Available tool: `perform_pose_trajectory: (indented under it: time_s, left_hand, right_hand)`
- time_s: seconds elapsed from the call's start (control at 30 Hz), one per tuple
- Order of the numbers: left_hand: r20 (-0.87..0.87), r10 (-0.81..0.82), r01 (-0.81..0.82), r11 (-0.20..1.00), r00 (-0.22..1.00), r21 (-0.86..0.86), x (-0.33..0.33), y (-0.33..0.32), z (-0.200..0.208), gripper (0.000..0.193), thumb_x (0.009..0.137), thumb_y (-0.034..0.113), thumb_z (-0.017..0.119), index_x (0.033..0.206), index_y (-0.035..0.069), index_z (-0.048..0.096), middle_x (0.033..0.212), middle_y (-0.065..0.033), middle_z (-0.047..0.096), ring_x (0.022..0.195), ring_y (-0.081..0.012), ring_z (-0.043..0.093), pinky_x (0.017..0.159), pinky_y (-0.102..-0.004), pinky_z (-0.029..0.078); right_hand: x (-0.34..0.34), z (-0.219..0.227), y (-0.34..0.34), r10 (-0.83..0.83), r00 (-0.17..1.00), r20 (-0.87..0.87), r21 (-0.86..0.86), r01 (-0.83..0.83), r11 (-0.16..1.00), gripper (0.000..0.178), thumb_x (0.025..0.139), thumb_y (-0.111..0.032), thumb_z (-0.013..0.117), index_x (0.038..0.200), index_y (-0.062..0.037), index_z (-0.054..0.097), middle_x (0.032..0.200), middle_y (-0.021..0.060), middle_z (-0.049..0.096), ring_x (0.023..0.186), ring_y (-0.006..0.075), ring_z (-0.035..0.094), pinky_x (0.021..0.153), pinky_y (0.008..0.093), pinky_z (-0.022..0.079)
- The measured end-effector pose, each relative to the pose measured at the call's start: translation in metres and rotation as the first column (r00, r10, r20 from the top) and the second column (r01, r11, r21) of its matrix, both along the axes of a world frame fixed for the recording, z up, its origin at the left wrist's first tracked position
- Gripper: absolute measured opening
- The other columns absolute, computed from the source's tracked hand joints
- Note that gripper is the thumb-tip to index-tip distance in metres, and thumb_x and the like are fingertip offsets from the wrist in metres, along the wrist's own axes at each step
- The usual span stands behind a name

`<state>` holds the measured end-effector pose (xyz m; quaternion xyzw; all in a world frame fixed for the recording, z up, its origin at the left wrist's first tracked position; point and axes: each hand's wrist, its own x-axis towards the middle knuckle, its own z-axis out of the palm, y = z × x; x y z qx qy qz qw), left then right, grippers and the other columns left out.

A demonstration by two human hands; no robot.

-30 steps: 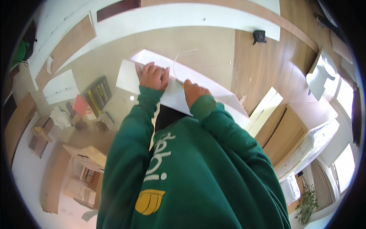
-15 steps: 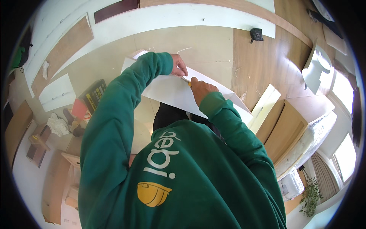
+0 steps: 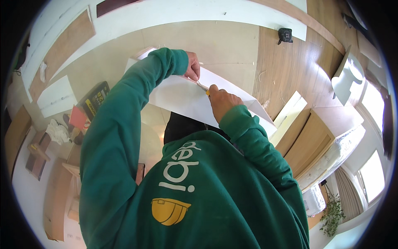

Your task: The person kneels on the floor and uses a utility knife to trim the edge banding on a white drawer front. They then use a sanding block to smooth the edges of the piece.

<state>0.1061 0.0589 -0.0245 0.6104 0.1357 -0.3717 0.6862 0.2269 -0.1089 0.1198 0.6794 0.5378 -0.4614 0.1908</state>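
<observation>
A long white board box (image 3: 176, 95) lies slanted across in front of me, over my dark trousers. My right hand (image 3: 225, 103) is closed round the yellow handle of a utility knife (image 3: 202, 87), whose narrow metal blade points up and left, at the box's inner edge. Just beyond the blade's tip, my left hand (image 3: 192, 67) reaches down with its fingertips pinched together at the same edge. Whatever lies between those fingertips is too small to make out. Part of the box is covered by my left sleeve and right hand.
Beyond the box, a black tape measure (image 3: 285, 35) sits on the wood floor near a long white panel (image 3: 186, 14). A pale board (image 3: 289, 116) and a wooden cabinet (image 3: 317, 135) stand right. Left are a dark carton (image 3: 95, 101) and white cloth (image 3: 58, 132).
My left fingers have come down closer to the knife's tip and closed tighter at the edge. The right hand with the knife has hardly shifted. The whole view has tilted slightly.
</observation>
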Motion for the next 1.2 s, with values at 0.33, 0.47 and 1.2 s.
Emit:
perform_pose_trajectory:
  time_s: [0.33,0.47,1.2]
  left_hand:
    - [0.051,0.134,-0.128,0.986,0.99,-0.106,0.011,-0.029,-0.04,0.018,0.079,0.013,0.081,0.096,0.007,0.078,0.086,-0.003,0.076,0.079,-0.0089,0.067,0.075,-0.0273,0.052]
    - [0.053,0.121,-0.12,0.993,0.991,-0.022,0.017,-0.024,-0.024,0.018,0.078,0.012,0.082,0.094,0.007,0.078,0.087,-0.0033,0.076,0.08,-0.0094,0.068,0.076,-0.0276,0.053]
    - [0.025,0.12,-0.122,0.99,0.992,0.076,0.026,-0.028,-0.039,0.025,0.073,0.021,0.085,0.096,0.012,0.079,0.09,-0.0046,0.077,0.085,-0.0151,0.07,0.081,-0.0321,0.053]
  right_hand:
    - [0.005,0.006,-0.011,-0.04,0.999,0.011,0.01,0.039,0.999,0.016,0.099,-0.018,0.05,0.103,-0.0022,0.049,0.086,0.0179,0.066,0.078,0.0384,0.068,0.068,0.0494,0.053]
    - [0.004,0.009,-0.004,-0.043,0.999,0.015,-0.049,0.044,0.998,0.014,0.096,-0.014,0.052,0.103,-0.0014,0.05,0.086,0.0178,0.067,0.079,0.0372,0.069,0.069,0.0485,0.054]
    - [0.009,0.017,-0.002,-0.042,0.998,0.043,-0.067,0.045,0.997,0.015,0.088,-0.005,0.06,0.1,-0.0013,0.052,0.09,0.019,0.068,0.086,0.0359,0.071,0.073,0.0452,0.056]
